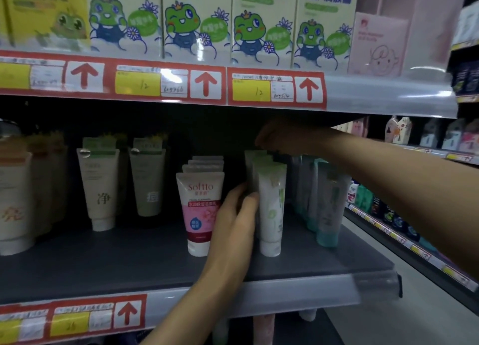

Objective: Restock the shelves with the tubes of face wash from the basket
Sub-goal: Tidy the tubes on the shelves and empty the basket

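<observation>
The left hand (234, 215) curls its fingers round the white tubes (270, 209) standing just to its right on the shelf (103, 264). The right hand (282, 137) hangs over their tops in shadow, and I cannot tell its grip.

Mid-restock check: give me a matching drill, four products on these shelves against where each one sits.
Things:
1. pink tube
2. white-and-green tubes
3. teal-capped tube
4. frog boxes

Places:
a. on the upper shelf
b. far right of the row on the middle shelf
c. held by the left hand
d. just left of the left hand

Pairs: 1-d, 2-c, 3-b, 4-a
</observation>
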### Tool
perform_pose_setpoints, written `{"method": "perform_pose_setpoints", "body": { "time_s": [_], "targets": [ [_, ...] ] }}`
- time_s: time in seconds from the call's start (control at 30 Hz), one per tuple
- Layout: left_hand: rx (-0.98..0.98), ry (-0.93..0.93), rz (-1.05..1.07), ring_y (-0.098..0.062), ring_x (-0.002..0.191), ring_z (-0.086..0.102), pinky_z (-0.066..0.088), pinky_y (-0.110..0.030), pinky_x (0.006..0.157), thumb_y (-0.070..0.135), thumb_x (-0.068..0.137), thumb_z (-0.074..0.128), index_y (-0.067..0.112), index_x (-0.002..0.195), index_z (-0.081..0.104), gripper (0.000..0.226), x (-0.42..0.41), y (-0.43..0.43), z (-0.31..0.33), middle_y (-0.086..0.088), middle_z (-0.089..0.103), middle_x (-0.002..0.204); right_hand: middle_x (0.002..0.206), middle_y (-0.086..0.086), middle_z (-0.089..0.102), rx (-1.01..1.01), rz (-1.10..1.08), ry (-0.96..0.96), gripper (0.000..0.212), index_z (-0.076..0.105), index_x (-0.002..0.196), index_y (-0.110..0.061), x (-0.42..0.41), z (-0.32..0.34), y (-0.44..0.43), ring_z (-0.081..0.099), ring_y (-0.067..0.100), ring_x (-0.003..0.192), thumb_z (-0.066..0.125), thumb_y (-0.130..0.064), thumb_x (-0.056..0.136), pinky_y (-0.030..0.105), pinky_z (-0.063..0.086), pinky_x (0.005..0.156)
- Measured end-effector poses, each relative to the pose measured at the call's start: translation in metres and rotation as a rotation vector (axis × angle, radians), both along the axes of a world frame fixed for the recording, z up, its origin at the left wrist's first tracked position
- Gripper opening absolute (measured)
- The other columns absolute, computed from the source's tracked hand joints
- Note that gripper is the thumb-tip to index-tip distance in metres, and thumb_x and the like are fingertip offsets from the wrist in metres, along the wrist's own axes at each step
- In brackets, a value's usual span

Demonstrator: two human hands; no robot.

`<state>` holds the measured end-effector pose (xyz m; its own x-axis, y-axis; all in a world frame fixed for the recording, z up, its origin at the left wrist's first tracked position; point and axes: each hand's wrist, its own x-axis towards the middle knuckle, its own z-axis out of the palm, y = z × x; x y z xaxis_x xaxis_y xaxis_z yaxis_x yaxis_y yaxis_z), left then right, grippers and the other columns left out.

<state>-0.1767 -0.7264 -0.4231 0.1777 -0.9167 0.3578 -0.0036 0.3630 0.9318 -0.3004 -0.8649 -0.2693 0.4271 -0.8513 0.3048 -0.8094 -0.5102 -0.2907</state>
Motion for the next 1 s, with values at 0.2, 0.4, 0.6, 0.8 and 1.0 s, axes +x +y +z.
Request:
{"method": "perform_pose_setpoints", "body": {
  "time_s": [0.2,0.4,0.6,0.8,1.0],
  "targets": [
    [0.028,0.012,-0.044,0.003,0.120,0.064,0.048,-0.030,0.108,0.055,0.090,0.055,0.042,0.140,0.061,0.051,0.004,-0.004,-0.002,0.023,0.072,0.126,0.128,0.026,0.066,0.080,-0.043,-0.003,0.027,0.067,0.126,0.007,0.006,-0.004,-0.010,0.064,0.041,0.117,0.061,-0.004,0.101,0.045,0.054,0.100],
    [0.026,0.022,-0.039,0.001,0.120,0.066,0.049,-0.037,0.112,0.056,0.084,0.055,0.041,0.135,0.064,0.054,0.005,-0.007,-0.006,0.023,0.073,0.123,0.128,0.021,0.065,0.168,-0.079,-0.163,0.035,0.063,0.131,0.003,0.007,-0.007,-0.013,0.066,0.035,0.117,0.068,-0.008,0.099,0.038,0.058,0.094],
    [0.043,0.019,-0.047,0.000,0.118,0.068,0.049,-0.038,0.111,0.058,0.083,0.059,0.041,0.129,0.067,0.049,0.008,-0.007,-0.007,0.022,0.075,0.120,0.080,0.011,0.051,0.221,-0.225,-0.234,0.011,0.057,0.093,0.000,0.009,-0.014,-0.025,0.050,0.017,0.065,0.064,-0.005,0.101,0.013,0.041,0.035],
    [0.045,0.008,-0.055,0.001,0.115,0.069,0.050,-0.037,0.109,0.060,0.084,0.059,0.039,0.126,0.069,0.048,0.010,-0.004,-0.008,0.021,0.076,0.118,0.074,0.011,0.051,0.259,-0.207,-0.270,0.011,0.062,0.092,0.000,0.009,-0.014,-0.027,0.054,0.016,0.052,0.064,-0.006,0.100,0.015,0.038,0.032],
    [0.063,0.005,-0.050,0.006,0.110,0.068,0.051,-0.029,0.103,0.051,0.099,0.062,0.039,0.128,0.067,0.032,0.011,-0.004,-0.007,0.025,0.075,0.115,0.100,0.015,0.065,0.244,-0.155,-0.270,0.033,0.067,0.129,0.001,0.014,-0.012,-0.028,0.058,0.016,0.070,0.070,-0.008,0.097,0.020,0.051,0.050]
  ]
}}
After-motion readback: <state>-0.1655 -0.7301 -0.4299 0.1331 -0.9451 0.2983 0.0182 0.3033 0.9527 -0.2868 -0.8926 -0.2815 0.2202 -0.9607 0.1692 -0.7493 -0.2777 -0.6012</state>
